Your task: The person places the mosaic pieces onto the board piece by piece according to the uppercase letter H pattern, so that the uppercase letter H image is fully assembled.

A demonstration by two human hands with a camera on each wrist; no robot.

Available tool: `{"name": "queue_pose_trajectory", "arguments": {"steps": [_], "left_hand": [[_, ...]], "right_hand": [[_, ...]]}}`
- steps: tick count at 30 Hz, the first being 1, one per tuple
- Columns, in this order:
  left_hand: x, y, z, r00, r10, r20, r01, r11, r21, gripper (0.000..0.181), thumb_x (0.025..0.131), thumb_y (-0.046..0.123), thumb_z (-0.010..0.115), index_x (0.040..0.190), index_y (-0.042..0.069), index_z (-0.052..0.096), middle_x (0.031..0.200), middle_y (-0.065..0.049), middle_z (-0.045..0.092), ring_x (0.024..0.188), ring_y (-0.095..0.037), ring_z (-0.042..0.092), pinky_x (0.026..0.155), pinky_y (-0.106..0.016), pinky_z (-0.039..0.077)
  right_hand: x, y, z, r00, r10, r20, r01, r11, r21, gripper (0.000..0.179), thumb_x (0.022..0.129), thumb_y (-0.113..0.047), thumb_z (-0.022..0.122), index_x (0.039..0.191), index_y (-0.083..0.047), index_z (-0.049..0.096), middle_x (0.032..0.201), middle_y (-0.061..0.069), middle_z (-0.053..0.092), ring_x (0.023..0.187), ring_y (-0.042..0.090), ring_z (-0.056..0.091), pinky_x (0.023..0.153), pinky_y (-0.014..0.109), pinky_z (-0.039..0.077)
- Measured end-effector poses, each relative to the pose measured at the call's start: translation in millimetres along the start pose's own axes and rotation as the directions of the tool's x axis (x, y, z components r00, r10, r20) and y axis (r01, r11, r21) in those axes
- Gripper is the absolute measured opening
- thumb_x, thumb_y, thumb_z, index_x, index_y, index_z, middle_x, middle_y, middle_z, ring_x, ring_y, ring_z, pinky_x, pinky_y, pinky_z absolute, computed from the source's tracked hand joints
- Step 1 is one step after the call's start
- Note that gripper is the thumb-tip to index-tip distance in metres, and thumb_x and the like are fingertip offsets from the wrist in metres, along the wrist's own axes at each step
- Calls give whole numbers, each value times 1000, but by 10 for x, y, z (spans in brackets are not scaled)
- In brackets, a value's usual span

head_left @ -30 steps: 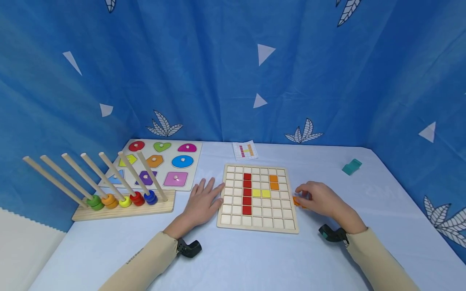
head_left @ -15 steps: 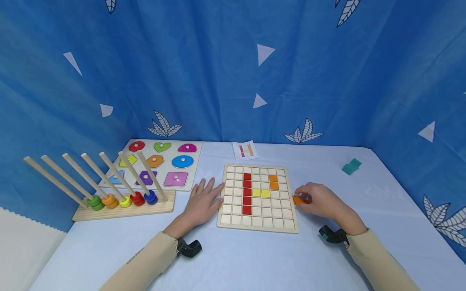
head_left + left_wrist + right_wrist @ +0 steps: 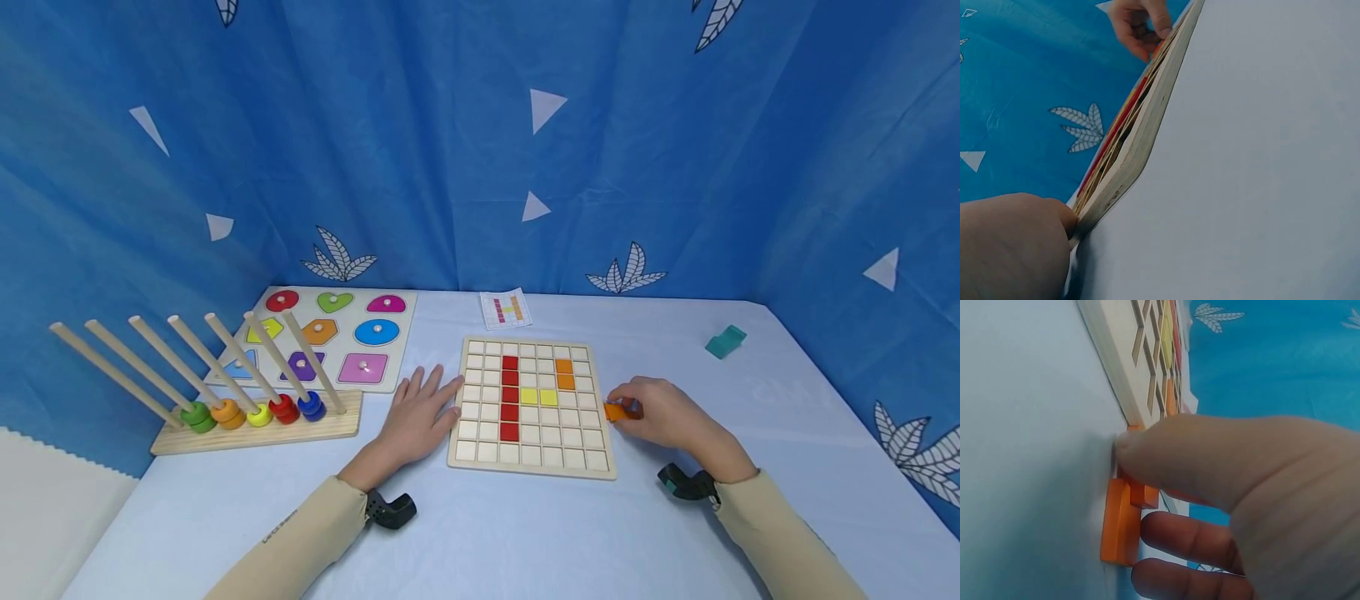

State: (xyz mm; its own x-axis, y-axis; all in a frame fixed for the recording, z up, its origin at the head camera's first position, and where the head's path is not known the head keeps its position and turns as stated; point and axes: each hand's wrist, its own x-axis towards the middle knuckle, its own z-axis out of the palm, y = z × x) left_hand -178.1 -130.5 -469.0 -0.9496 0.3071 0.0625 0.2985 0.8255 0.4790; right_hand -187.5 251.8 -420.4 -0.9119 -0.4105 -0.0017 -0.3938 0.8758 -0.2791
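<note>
A wooden grid board (image 3: 531, 473) lies on the table, with a column of red tiles (image 3: 509, 400), two yellow tiles (image 3: 538, 397) and two orange tiles (image 3: 565, 374) in its cells. My left hand (image 3: 414, 423) lies with fingers spread, touching the board's left edge. Beside the right edge, my right hand (image 3: 660, 412) pinches an orange tile (image 3: 1144, 495) between thumb and fingers; the thumb hides part of it in the right wrist view. Another orange tile (image 3: 1120, 522) stands close below that thumb.
Behind the board lies a small pattern card (image 3: 506, 310). A peg stand with coloured rings (image 3: 330, 427) and a shape puzzle board (image 3: 405, 333) are at the left. Further right is a small green piece (image 3: 725, 342). Blue curtains (image 3: 480, 167) border the table.
My right fingers have shifted slightly at the board's right edge, and more of the orange tile shows between them. The left hand and the tiles on the board stay as they were.
</note>
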Motion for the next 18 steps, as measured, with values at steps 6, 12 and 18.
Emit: {"name": "queue_pose_trajectory", "arguments": {"steps": [6,12,18], "left_hand": [[4,-6,7,1000,2,-4,-2,1000,3,55,103,34,52,154,16,47,166,-21,30,157,-49,12,124,-68,10],[5,-1,2,1000,4,-7,-4,1000,7,55,103,34,52,154,16,47,166,-21,31,157,-49,13,124,-68,10],[2,4,-9,1000,0,-3,0,1000,5,55,103,35,52,154,16,47,166,-21,31,157,-49,13,124,-68,10]], "right_hand": [[5,-14,-4,1000,-3,1,3,1000,-1,31,78,-12,86,107,-7,78,84,-1,66,73,11,53,67,24,52],[10,-31,-1,1000,4,2,-4,1000,-7,30,79,-13,85,107,-6,78,85,-1,68,74,11,53,68,25,53],[5,-34,8,1000,-8,-7,8,1000,-5,29,79,-12,85,106,-5,78,83,-1,67,72,10,52,66,24,51]]}}
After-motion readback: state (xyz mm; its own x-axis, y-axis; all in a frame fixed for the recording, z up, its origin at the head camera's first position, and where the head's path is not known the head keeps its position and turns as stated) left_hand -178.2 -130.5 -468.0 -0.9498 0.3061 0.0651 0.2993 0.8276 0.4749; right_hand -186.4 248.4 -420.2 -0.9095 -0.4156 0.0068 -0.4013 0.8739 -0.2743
